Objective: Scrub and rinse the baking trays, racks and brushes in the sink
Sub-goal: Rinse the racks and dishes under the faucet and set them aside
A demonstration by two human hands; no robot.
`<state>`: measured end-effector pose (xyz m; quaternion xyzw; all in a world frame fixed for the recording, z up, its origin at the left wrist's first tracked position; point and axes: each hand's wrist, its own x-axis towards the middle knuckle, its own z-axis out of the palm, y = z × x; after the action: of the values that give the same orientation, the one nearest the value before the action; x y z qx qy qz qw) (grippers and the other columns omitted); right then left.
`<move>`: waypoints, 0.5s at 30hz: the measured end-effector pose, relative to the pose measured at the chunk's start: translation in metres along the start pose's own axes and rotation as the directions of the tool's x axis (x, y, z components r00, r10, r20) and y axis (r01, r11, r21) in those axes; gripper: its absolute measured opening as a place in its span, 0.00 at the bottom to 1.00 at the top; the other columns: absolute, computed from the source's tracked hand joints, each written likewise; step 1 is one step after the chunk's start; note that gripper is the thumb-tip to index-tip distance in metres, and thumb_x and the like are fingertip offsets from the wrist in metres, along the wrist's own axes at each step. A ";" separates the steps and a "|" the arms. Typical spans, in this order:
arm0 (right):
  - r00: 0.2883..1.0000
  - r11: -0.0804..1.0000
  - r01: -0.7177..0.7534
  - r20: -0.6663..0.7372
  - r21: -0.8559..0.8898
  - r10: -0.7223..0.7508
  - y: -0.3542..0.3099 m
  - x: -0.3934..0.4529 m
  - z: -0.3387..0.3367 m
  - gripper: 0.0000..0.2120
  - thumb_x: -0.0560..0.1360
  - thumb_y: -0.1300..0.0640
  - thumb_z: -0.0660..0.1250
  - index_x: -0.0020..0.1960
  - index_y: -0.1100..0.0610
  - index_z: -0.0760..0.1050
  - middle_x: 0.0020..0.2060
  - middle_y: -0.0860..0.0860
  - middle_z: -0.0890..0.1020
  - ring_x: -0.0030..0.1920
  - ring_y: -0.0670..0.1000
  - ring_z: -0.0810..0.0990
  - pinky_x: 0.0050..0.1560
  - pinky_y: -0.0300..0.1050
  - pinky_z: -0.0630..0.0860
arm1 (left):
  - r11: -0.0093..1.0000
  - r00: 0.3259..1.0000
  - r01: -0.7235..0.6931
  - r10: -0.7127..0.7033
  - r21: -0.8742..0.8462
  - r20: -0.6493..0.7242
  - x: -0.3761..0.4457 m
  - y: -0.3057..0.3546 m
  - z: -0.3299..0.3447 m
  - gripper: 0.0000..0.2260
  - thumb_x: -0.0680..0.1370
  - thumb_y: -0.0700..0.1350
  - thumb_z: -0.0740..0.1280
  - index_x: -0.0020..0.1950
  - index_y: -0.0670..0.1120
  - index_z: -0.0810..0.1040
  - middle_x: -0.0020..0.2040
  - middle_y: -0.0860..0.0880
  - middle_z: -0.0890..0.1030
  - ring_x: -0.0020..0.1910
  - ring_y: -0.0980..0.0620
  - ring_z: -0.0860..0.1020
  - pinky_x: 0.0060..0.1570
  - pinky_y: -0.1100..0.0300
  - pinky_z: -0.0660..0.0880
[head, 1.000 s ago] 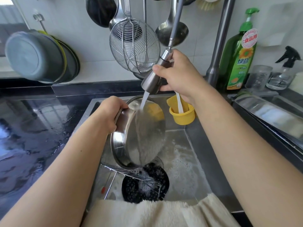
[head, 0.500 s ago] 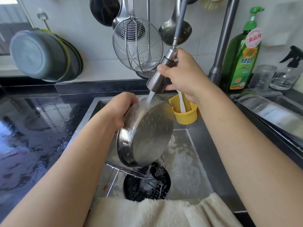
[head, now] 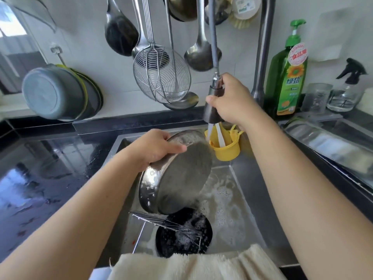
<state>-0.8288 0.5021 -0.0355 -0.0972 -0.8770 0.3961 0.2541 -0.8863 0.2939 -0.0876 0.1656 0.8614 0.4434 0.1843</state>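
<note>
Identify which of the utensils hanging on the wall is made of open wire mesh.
The wire skimmer, hanging in the middle of the row: its round basket is see-through wire, while the ladles and spoons beside it have solid bowls.

Two bare forearms, no sleeves (none in view), ringless hands (head: 153, 147)

A wall of pale square tiles (head: 84, 47) runs behind the sink, lit by daylight from a bright window (head: 10, 31) at the far left. Below the tiles sits a glossy black stone countertop (head: 40, 172), wet and mirroring the light. Steel ladles and a round wire-mesh skimmer (head: 161, 77) hang against the tiles; grey-blue basins (head: 52, 93) lean there at left. At right stand a tall green dish-soap bottle (head: 286, 77) and a clear spray bottle (head: 347, 89).
</note>
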 end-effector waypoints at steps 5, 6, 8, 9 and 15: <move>0.991 0.997 0.000 0.134 -0.077 0.011 0.002 0.000 -0.027 0.11 0.80 0.51 0.69 0.59 0.51 0.70 0.53 0.50 0.78 0.52 0.54 0.78 0.50 0.51 0.76 | 0.794 0.967 -0.249 0.239 0.554 0.092 -0.025 0.041 -0.013 0.12 0.74 0.51 0.79 0.45 0.46 0.79 0.35 0.52 0.78 0.35 0.51 0.76 0.36 0.57 0.71; 0.982 0.999 -0.022 0.187 -0.032 0.028 0.001 -0.001 -0.029 0.12 0.79 0.51 0.69 0.59 0.51 0.71 0.53 0.51 0.78 0.52 0.55 0.79 0.50 0.55 0.80 | 0.714 0.958 -0.281 0.252 0.641 0.139 -0.034 0.044 -0.016 0.12 0.74 0.51 0.79 0.45 0.49 0.78 0.37 0.53 0.78 0.37 0.51 0.76 0.37 0.57 0.70; 0.964 0.995 -0.071 0.260 0.069 0.051 -0.003 -0.003 -0.034 0.11 0.79 0.53 0.70 0.58 0.53 0.73 0.53 0.53 0.79 0.51 0.56 0.81 0.49 0.58 0.84 | 0.532 0.946 -0.314 0.247 0.786 0.211 -0.049 0.040 -0.024 0.12 0.74 0.53 0.78 0.45 0.55 0.76 0.44 0.54 0.80 0.45 0.51 0.78 0.42 0.58 0.72; 0.956 0.991 -0.084 0.289 0.105 0.050 -0.005 -0.004 -0.035 0.10 0.79 0.54 0.70 0.57 0.53 0.73 0.53 0.53 0.79 0.51 0.56 0.82 0.48 0.58 0.85 | 0.405 0.934 -0.334 0.260 0.851 0.243 -0.056 0.033 -0.029 0.11 0.74 0.55 0.77 0.47 0.57 0.76 0.48 0.55 0.80 0.49 0.52 0.78 0.44 0.57 0.73; 0.906 0.946 -0.131 0.424 0.297 -0.008 -0.018 -0.013 -0.028 0.09 0.78 0.57 0.72 0.55 0.56 0.74 0.53 0.57 0.82 0.50 0.58 0.85 0.41 0.59 0.85 | -0.195 0.628 -0.581 0.510 0.790 0.587 -0.065 -0.037 -0.045 0.08 0.75 0.45 0.77 0.45 0.52 0.77 0.40 0.55 0.77 0.41 0.49 0.77 0.46 0.58 0.76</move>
<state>-0.8027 0.5028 -0.0112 0.0045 -0.8319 0.5518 0.0592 -0.8544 0.2127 -0.0825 0.6061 0.7544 -0.1974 -0.1567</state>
